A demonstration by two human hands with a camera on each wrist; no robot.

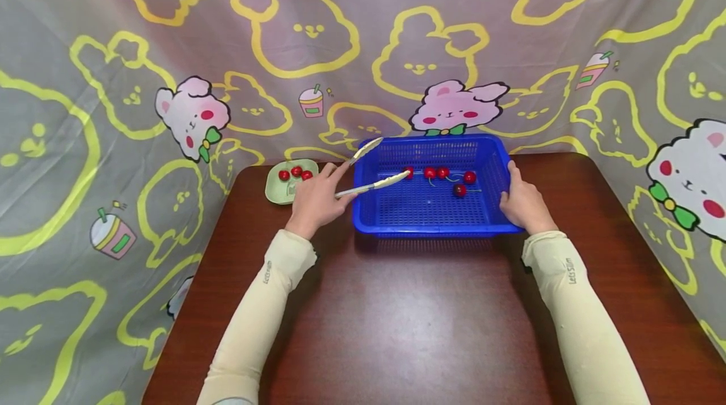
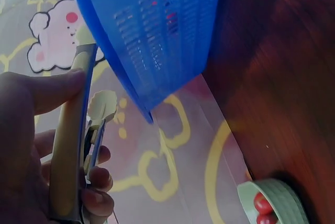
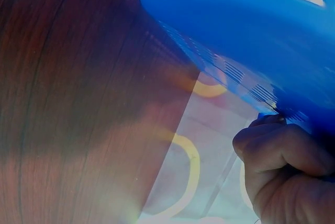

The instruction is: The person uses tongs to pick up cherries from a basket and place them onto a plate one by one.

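My left hand grips metal tongs with cream tips, thumb on one arm and fingers curled round the other. The tongs' tips stand apart, reaching over the left side of a blue plastic basket. One tip overlaps a red cherry in the head view. Several more cherries, some with green stems, lie inside the basket toward its back and right. My right hand holds the basket's right rim, its fingers curled under the edge in the right wrist view.
Left of the basket, a pale green dish holds 3 visible cherries, partly behind my left hand. Both stand at the back of a dark brown wooden table. A patterned curtain closes in the back and sides.
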